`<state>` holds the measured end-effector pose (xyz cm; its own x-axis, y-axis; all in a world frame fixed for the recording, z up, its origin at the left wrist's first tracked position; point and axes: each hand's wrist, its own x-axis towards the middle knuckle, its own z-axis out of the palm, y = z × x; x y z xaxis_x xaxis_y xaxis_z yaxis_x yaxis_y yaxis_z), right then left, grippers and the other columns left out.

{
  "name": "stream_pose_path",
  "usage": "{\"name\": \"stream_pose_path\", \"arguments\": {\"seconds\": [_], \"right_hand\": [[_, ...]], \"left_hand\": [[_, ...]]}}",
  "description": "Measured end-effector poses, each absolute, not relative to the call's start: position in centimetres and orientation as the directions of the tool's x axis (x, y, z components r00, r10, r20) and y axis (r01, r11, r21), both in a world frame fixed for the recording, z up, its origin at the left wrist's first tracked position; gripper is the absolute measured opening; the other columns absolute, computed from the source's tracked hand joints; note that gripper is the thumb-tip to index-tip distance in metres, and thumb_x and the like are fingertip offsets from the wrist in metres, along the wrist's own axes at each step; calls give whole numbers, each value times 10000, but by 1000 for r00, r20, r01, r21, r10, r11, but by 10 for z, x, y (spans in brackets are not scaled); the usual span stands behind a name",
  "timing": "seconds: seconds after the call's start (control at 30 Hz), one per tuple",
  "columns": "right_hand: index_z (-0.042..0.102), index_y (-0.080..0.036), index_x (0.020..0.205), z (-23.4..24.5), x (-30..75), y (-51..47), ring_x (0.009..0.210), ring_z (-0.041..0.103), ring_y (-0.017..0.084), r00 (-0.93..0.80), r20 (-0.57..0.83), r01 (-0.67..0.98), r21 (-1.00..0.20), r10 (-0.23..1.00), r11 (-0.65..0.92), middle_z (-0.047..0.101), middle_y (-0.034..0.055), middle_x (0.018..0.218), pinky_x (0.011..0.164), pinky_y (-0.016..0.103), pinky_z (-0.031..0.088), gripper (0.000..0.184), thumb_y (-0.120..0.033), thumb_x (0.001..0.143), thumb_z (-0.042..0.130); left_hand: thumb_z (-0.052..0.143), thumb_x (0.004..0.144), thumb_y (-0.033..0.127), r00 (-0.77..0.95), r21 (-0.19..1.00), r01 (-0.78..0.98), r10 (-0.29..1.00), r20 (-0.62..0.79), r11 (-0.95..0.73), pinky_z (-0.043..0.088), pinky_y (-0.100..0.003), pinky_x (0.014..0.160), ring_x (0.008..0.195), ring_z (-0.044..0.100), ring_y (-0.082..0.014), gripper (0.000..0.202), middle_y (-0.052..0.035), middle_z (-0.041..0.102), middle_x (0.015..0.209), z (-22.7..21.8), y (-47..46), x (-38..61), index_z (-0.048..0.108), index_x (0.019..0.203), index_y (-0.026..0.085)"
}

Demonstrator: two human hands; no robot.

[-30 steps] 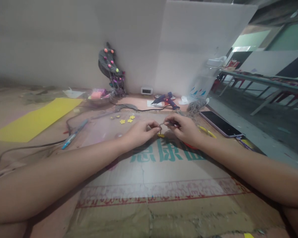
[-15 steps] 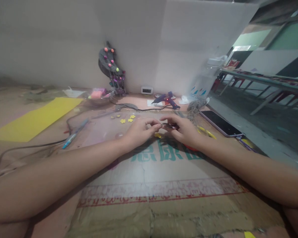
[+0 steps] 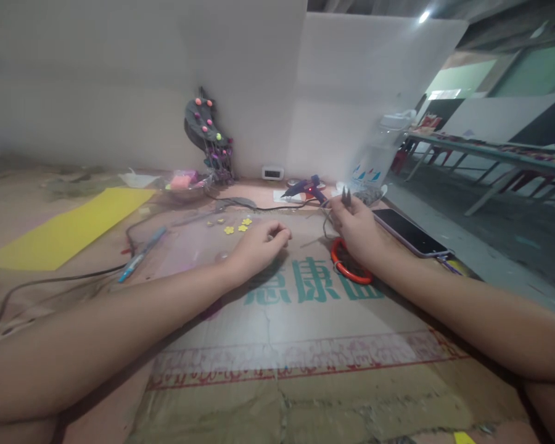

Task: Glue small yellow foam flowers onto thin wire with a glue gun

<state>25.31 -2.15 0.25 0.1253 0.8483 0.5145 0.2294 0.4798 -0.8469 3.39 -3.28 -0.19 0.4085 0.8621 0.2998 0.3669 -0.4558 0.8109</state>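
Observation:
My left hand (image 3: 261, 246) rests over the cardboard with fingers curled and thumb against the index finger. Whatever it may pinch is hidden. To the right, my right hand (image 3: 355, 225) is closed around a tool with two dark pointed tips (image 3: 346, 196) sticking up; its handles are hidden in the palm. Beside that hand, a thin grey cord (image 3: 325, 225) hangs or lies in a curve. A red ring (image 3: 338, 262) lies below it on the cardboard. Several small yellow flowers (image 3: 229, 230) lie beyond my left hand.
A glue gun (image 3: 309, 186) with a lit red light stands behind. A phone (image 3: 411, 231) lies at the right, near a bottle (image 3: 380, 151). A yellow sheet (image 3: 69, 228), a blue pen (image 3: 141, 254) and a decorated grey crescent (image 3: 198, 123) are at the left.
My hands have parted. My right hand has moved right and up, and now grips a tool with dark tips. The red ring shows fully; the yellow piece between the hands is no longer visible.

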Motion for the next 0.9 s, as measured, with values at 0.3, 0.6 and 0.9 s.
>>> {"name": "stream_pose_path", "arguments": {"seconds": [0.3,0.6,0.9], "right_hand": [[554,-216,806,3,250,-29,499,275,95,53,536,247,-825,843,509,333,-56,587,455,255,199,334,-540,862,612],[612,-192,816,6,245,-42,636,470,130,-156,656,495,-595,738,633,538,4,712,594,265,383,354,-523,910,530],[641,-198,832,8,242,-45,668,524,159,-250,609,600,-513,753,614,600,25,739,630,285,411,205,-327,917,506]], "left_hand": [[469,899,392,248,785,433,896,368,-442,439,-338,863,938,623,-216,272,-59,710,955,-4,-21,31,639,846,186],[623,798,428,220,836,384,918,329,-392,457,-318,784,810,638,-196,240,-31,721,829,-3,-23,31,673,793,193],[541,863,397,265,842,337,901,344,-420,446,-267,662,752,597,-163,279,-36,689,814,-6,-16,31,701,870,168]]}}
